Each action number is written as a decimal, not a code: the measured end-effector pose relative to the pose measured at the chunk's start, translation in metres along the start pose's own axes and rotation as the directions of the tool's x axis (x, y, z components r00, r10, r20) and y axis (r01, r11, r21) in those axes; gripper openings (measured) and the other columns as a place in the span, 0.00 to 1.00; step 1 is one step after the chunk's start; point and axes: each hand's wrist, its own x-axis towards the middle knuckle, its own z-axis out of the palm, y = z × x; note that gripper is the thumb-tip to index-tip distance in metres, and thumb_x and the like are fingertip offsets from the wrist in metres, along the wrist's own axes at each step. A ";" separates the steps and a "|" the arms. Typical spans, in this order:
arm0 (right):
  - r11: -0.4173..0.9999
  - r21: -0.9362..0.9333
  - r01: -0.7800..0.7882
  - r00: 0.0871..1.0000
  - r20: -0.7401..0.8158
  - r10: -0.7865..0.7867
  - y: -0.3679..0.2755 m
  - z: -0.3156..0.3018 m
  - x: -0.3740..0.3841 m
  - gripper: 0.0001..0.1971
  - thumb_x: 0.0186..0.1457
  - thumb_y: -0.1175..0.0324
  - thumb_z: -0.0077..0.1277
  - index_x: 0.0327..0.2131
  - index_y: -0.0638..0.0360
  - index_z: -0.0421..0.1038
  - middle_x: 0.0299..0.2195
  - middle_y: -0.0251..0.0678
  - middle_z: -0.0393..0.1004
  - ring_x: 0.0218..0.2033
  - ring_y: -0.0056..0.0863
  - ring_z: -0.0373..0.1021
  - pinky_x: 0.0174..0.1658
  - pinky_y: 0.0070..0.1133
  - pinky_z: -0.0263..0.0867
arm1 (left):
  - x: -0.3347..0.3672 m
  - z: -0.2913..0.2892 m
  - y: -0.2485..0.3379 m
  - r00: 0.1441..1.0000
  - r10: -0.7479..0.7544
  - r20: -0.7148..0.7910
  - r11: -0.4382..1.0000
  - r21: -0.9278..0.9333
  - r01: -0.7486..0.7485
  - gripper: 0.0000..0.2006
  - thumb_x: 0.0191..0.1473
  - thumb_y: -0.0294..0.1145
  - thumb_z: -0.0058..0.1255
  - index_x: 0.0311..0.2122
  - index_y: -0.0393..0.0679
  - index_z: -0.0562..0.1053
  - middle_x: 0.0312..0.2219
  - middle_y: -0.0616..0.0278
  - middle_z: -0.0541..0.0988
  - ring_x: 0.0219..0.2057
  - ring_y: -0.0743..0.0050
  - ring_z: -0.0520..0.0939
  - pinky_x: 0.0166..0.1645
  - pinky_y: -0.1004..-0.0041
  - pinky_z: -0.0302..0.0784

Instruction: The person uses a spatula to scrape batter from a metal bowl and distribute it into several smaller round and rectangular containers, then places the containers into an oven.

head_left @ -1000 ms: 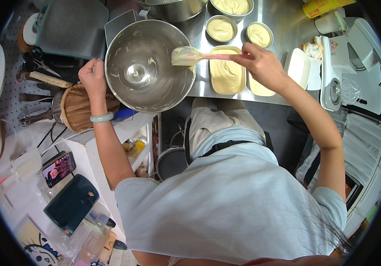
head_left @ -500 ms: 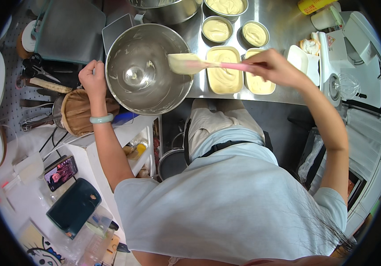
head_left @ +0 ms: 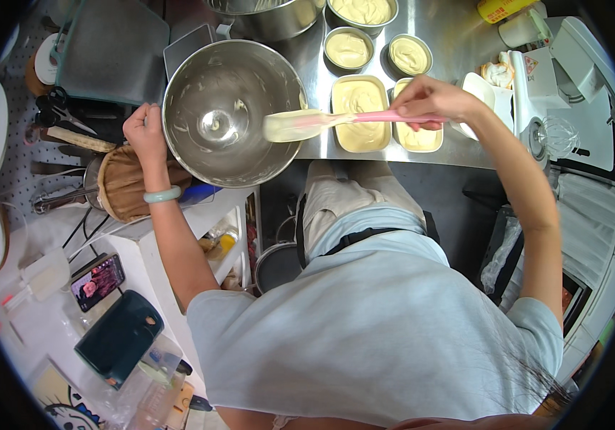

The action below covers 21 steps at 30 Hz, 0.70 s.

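Observation:
My left hand point(head_left: 145, 132) is closed at the left rim of a big steel mixing bowl point(head_left: 200, 154), which tilts slightly and has only thin smears of pale batter inside. In my right hand point(head_left: 433, 104) is a spatula point(head_left: 296, 125) with a pink handle. Its batter-coated blade hangs over the bowl's right rim. Below that hand stands a small rectangular tin point(head_left: 420, 142) of batter, partly hidden by the fingers. A larger rectangular tin point(head_left: 361, 132) of batter lies between it and the bowl.
Behind stand round tins of batter, among them one tin point(head_left: 349, 50) and another point(head_left: 409, 55). A second steel bowl point(head_left: 271, 21) is at the back. A hand mixer point(head_left: 533, 122) lies at right. Scissors point(head_left: 64, 111) and a cloth-lined pot point(head_left: 132, 183) are at left.
The spatula blade has moved left and down over the bowl's rim, and its angle has changed. The bowl and my left hand have shifted slightly left.

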 end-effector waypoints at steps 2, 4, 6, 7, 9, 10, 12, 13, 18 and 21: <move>0.997 -0.020 0.070 0.995 0.067 -0.068 0.000 0.011 0.025 0.10 0.52 0.69 0.46 0.26 0.67 0.72 0.14 0.33 0.68 0.08 0.14 0.57 0.12 0.14 0.51 | 0.002 0.001 -0.001 1.000 0.002 0.007 1.000 0.012 -0.002 0.14 0.46 0.23 0.44 0.16 0.37 0.55 0.13 0.71 0.51 0.18 0.88 0.52 0.20 0.78 0.47; 0.998 0.006 0.057 0.997 0.049 -0.057 0.002 0.026 0.054 0.11 0.53 0.68 0.46 0.27 0.68 0.73 0.13 0.33 0.67 0.08 0.14 0.57 0.12 0.12 0.51 | 0.003 0.002 -0.001 1.000 -0.002 0.019 1.000 -0.007 0.002 0.14 0.46 0.23 0.44 0.16 0.37 0.55 0.13 0.72 0.51 0.18 0.88 0.52 0.20 0.78 0.47; 0.991 0.134 0.016 0.995 0.095 -0.029 0.023 0.027 0.087 0.11 0.53 0.68 0.44 0.29 0.68 0.71 0.14 0.31 0.66 0.08 0.14 0.55 0.12 0.14 0.51 | 0.004 0.002 0.000 1.000 0.001 0.030 1.000 -0.028 0.000 0.14 0.47 0.23 0.44 0.16 0.37 0.55 0.13 0.73 0.52 0.18 0.88 0.52 0.20 0.79 0.47; 0.973 0.228 -0.044 0.988 0.155 0.009 0.029 0.026 0.095 0.11 0.54 0.69 0.43 0.31 0.69 0.71 0.14 0.31 0.65 0.08 0.13 0.54 0.11 0.13 0.49 | 0.004 0.001 -0.001 1.000 0.001 0.030 0.999 -0.039 0.000 0.14 0.47 0.23 0.44 0.15 0.38 0.55 0.13 0.73 0.52 0.18 0.88 0.52 0.20 0.79 0.47; 0.901 0.397 -0.177 0.958 0.280 0.065 0.037 0.021 0.103 0.12 0.55 0.70 0.41 0.35 0.70 0.69 0.13 0.30 0.63 0.07 0.12 0.52 0.10 0.13 0.47 | 0.005 -0.001 -0.002 0.999 0.009 0.036 0.998 -0.057 -0.007 0.14 0.47 0.23 0.44 0.15 0.38 0.55 0.13 0.74 0.53 0.18 0.89 0.52 0.20 0.79 0.47; 0.893 0.411 -0.182 0.954 0.295 0.058 0.039 0.019 0.103 0.12 0.55 0.71 0.40 0.36 0.71 0.69 0.13 0.29 0.62 0.07 0.12 0.51 0.10 0.12 0.46 | 0.003 -0.002 -0.004 0.999 0.011 0.035 0.998 -0.060 -0.009 0.14 0.47 0.23 0.44 0.15 0.38 0.55 0.13 0.74 0.53 0.18 0.89 0.52 0.20 0.79 0.47; 0.878 0.440 -0.190 0.946 0.321 0.044 0.045 0.013 0.096 0.13 0.56 0.72 0.39 0.39 0.72 0.67 0.12 0.28 0.59 0.07 0.11 0.48 0.09 0.11 0.44 | 0.001 -0.005 -0.009 1.000 0.003 0.031 0.998 -0.063 -0.001 0.14 0.47 0.23 0.43 0.15 0.38 0.55 0.13 0.74 0.53 0.18 0.89 0.52 0.20 0.80 0.47; 0.882 0.437 -0.175 0.959 0.278 0.052 0.045 0.011 0.087 0.13 0.56 0.72 0.38 0.38 0.73 0.67 0.12 0.28 0.59 0.07 0.10 0.47 0.09 0.11 0.42 | 0.001 -0.006 -0.011 1.000 -0.006 0.027 0.998 -0.064 0.007 0.14 0.47 0.22 0.43 0.15 0.38 0.56 0.13 0.74 0.53 0.18 0.89 0.53 0.20 0.80 0.47; 0.866 0.481 -0.139 0.975 0.220 0.034 0.054 -0.012 0.053 0.13 0.55 0.71 0.40 0.38 0.74 0.68 0.11 0.28 0.59 0.06 0.11 0.47 0.08 0.11 0.42 | 0.000 -0.006 -0.008 1.000 -0.026 0.011 0.996 -0.087 0.027 0.14 0.48 0.22 0.43 0.15 0.38 0.55 0.12 0.75 0.54 0.18 0.90 0.53 0.20 0.80 0.48; 0.936 0.343 -0.082 0.990 0.135 0.038 0.041 -0.025 0.021 0.14 0.56 0.69 0.42 0.37 0.75 0.69 0.11 0.29 0.60 0.06 0.11 0.49 0.09 0.12 0.42 | 0.002 -0.008 -0.011 1.000 -0.018 0.010 0.997 -0.076 0.019 0.14 0.48 0.22 0.43 0.15 0.38 0.55 0.12 0.75 0.54 0.18 0.90 0.53 0.20 0.81 0.48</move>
